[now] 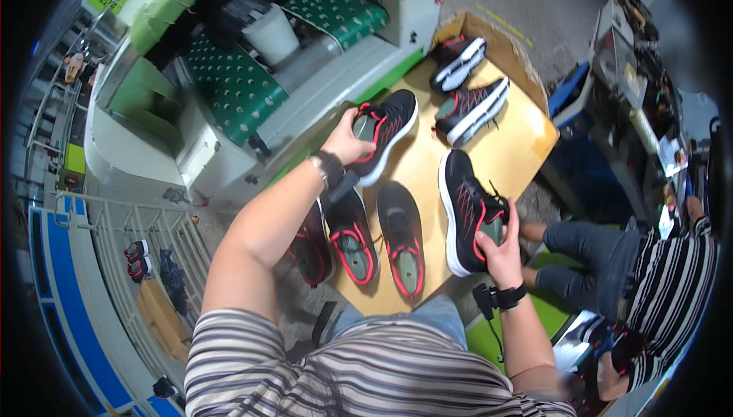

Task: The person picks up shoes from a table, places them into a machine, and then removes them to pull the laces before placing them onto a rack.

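Observation:
My left hand [353, 141] grips a black sneaker [396, 121] with a red-edged collar and white sole, its thumb reaching into the opening and its toe pointing away. In my right hand [502, 247] is another black sneaker [460, 188], tilted so its white sole edge faces left; thumb and fingers close around the heel. Between my hands and nearer to me, a black shoe [401, 222] with a red collar and green-grey insole rests on the tan tabletop [427, 154]. To its left are a second such shoe [353, 245] and a third [311, 245] at the table's edge.
Two sneakers [472, 110] lie on their sides at the table's far end, by a cardboard edge [519, 58]. A machine with a green dotted belt [237, 93] stands at the far left. A metal rack [145, 222] is left; a person in stripes [672, 280] sits right.

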`<state>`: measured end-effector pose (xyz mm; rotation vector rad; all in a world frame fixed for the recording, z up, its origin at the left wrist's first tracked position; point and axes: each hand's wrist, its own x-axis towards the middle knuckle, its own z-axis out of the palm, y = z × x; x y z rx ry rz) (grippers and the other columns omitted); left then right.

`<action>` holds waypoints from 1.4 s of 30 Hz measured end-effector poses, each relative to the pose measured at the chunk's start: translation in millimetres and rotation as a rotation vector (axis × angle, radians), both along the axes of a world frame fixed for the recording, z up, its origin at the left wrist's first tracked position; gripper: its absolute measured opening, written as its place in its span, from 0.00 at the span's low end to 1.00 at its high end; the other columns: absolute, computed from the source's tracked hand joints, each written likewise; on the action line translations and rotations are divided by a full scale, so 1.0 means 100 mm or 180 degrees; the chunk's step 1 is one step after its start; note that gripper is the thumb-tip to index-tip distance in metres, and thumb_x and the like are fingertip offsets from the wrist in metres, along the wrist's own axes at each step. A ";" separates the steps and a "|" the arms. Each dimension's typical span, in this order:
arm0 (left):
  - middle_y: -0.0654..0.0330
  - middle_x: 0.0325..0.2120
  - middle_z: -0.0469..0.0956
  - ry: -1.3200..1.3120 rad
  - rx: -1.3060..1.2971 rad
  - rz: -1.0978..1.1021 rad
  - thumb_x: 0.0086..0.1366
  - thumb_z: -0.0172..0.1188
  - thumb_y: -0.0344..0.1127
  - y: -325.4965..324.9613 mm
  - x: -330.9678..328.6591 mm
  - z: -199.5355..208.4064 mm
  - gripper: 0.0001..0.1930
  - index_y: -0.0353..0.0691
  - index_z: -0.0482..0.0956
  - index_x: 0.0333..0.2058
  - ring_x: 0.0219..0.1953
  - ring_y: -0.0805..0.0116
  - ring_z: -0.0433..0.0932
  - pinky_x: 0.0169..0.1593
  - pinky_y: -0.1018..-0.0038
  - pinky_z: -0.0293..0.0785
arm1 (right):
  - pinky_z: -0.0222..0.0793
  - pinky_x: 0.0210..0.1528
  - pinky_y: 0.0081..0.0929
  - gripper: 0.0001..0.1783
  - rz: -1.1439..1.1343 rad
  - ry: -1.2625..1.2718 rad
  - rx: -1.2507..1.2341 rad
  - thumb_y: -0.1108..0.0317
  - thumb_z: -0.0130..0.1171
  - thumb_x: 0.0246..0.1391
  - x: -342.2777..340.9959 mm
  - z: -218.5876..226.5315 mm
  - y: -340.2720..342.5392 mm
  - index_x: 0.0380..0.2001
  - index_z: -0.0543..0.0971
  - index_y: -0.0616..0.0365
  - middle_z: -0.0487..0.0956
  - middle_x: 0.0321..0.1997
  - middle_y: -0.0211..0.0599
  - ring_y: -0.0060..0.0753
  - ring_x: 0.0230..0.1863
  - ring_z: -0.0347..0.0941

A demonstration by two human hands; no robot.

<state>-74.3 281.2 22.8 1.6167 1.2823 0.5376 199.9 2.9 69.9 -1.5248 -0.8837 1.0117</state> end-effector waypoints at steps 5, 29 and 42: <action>0.56 0.54 0.70 -0.1691 -0.0176 0.0722 0.54 0.67 0.22 -0.71 -0.56 1.50 0.37 0.36 0.62 0.62 0.54 0.66 0.71 0.58 0.71 0.68 | 0.50 0.71 0.34 0.48 0.0836 -0.1018 0.1128 0.74 0.60 0.50 0.01 0.96 1.37 0.72 0.48 0.60 0.60 0.69 0.50 0.42 0.71 0.56; 0.39 0.63 0.59 0.1089 0.0401 -0.0510 0.54 0.70 0.51 0.95 1.80 0.24 0.48 0.37 0.55 0.67 0.66 0.43 0.61 0.67 0.61 0.59 | 0.46 0.73 0.43 0.57 -0.0946 -0.1348 0.0772 0.67 0.69 0.45 0.75 -0.83 1.68 0.71 0.44 0.64 0.53 0.72 0.62 0.56 0.73 0.49; 0.46 0.46 0.80 0.0399 0.0766 -0.0504 0.51 0.71 0.30 1.43 1.74 -0.46 0.41 0.29 0.63 0.63 0.49 0.58 0.79 0.53 0.70 0.73 | 0.57 0.68 0.31 0.52 -0.0219 -0.0683 0.0040 0.74 0.66 0.45 1.09 -0.99 0.94 0.71 0.50 0.58 0.64 0.68 0.49 0.40 0.69 0.61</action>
